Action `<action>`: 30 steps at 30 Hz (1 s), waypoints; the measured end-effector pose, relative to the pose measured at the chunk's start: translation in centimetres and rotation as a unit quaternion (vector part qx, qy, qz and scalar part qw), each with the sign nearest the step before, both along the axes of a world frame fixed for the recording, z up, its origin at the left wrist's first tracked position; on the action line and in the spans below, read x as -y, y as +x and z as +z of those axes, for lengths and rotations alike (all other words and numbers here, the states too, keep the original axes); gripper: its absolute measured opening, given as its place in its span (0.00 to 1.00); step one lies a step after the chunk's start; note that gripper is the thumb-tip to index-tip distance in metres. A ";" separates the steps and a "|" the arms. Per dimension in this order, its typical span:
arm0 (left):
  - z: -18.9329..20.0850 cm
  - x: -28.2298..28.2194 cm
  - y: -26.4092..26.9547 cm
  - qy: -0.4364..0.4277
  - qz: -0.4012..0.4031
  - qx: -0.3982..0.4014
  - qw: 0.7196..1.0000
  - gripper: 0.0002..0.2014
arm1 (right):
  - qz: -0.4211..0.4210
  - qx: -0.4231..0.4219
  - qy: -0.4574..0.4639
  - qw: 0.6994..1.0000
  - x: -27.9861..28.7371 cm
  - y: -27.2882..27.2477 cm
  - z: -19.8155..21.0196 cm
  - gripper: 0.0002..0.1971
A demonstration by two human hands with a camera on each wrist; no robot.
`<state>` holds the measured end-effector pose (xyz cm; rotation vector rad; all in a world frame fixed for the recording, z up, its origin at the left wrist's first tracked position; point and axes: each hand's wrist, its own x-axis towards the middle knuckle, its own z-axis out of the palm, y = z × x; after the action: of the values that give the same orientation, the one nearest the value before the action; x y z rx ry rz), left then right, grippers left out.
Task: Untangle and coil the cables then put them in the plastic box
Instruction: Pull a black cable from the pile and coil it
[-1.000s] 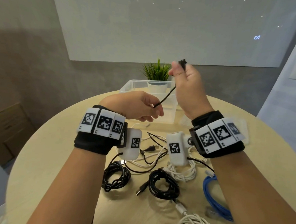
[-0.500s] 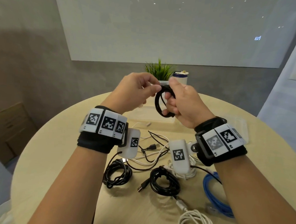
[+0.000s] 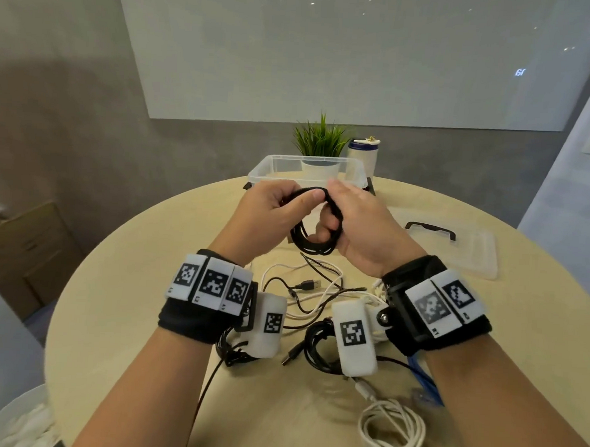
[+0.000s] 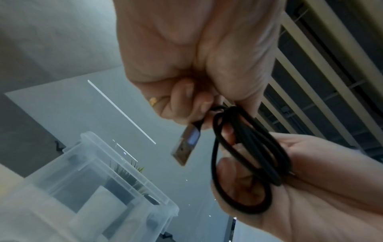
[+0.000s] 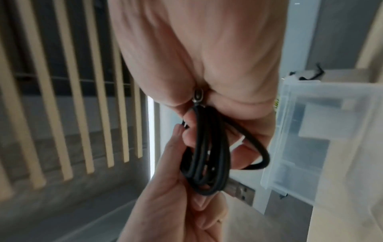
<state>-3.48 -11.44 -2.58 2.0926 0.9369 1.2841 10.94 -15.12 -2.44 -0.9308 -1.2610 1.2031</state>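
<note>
Near the front edge of the round desk (image 3: 118, 316), a white cable (image 3: 392, 433) is lying in a loose coil. Just beside it, a blue cable (image 3: 427, 384) is peeking out from under the right arm. A bit farther in, two black bundles (image 3: 317, 351) are sitting under the wrists, and loose black and white cables (image 3: 304, 288) are lying tangled in the middle of the desk.

Above the tangle, both hands are holding one black cable (image 3: 315, 241) up in the air, clear of the desk. The cable is wound into a small ring. The right hand (image 3: 361, 227) is gripping the ring, with its fingers (image 4: 238, 185) curled through the loops. The left hand (image 3: 270, 215) is pinching the top of the ring, with its fingers (image 4: 186, 104) pressed together on the cable just behind the plug (image 4: 184, 147). The metal plug is sticking out free, pointing toward the box.

Past the hands, the clear plastic box (image 3: 269, 170) is standing open near the far edge of the desk. The hands are near its front wall. To the right, the box lid (image 3: 469, 253) is lying flat on the desk, well apart from the hands. The left side of the desk is showing bare wood out to its rim.

Behind the box, a small green plant (image 3: 320, 142) and a white can (image 3: 362, 155) are standing at the far edge.
</note>
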 end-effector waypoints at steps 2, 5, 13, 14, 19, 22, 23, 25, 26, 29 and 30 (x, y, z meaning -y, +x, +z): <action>-0.3 0.0 0.1 -0.002 0.012 0.015 1.000 0.22 | -0.023 0.090 0.045 0.995 0.2 0.1 -0.4 0.12; -0.7 -0.1 0.2 -0.004 0.021 0.010 1.000 0.22 | -0.032 0.202 0.086 0.975 0.5 0.6 -0.7 0.08; 0.0 0.5 -0.7 -0.066 -0.052 0.077 0.993 0.07 | -0.014 0.098 0.042 0.994 0.7 1.1 -0.4 0.10; 0.1 0.3 -0.9 -0.059 -0.042 0.080 0.994 0.05 | -0.016 0.083 0.039 0.996 0.7 1.1 -0.4 0.10; -0.2 -0.1 -0.8 -0.028 -0.013 0.060 0.998 0.10 | -0.009 0.049 0.053 0.997 0.6 1.2 -0.4 0.10; -0.4 0.2 -0.2 -0.044 -0.050 0.033 0.997 0.08 | -0.002 0.036 0.074 0.997 0.6 1.4 -0.2 0.09; -0.5 0.2 0.0 -0.050 -0.051 0.033 0.997 0.07 | -0.001 0.037 0.079 0.996 0.6 1.4 -0.2 0.09; -0.5 0.4 0.3 -0.058 -0.041 0.052 0.996 0.04 | -0.004 0.053 0.088 0.995 0.6 1.3 -0.2 0.09; -0.4 0.4 0.3 -0.062 -0.035 0.072 0.995 0.04 | -0.010 0.069 0.091 0.993 0.6 1.3 -0.3 0.08; 0.0 0.6 0.1 -0.095 -0.032 0.149 0.984 0.03 | -0.029 0.130 0.104 0.986 0.6 1.4 -0.6 0.07; 0.1 0.6 0.0 -0.109 -0.036 0.170 0.979 0.03 | -0.034 0.145 0.104 0.983 0.6 1.4 -0.7 0.07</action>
<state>-3.50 -12.02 -2.45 1.6587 0.8014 1.3789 12.33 -15.70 -3.14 -1.0083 -1.5404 0.8832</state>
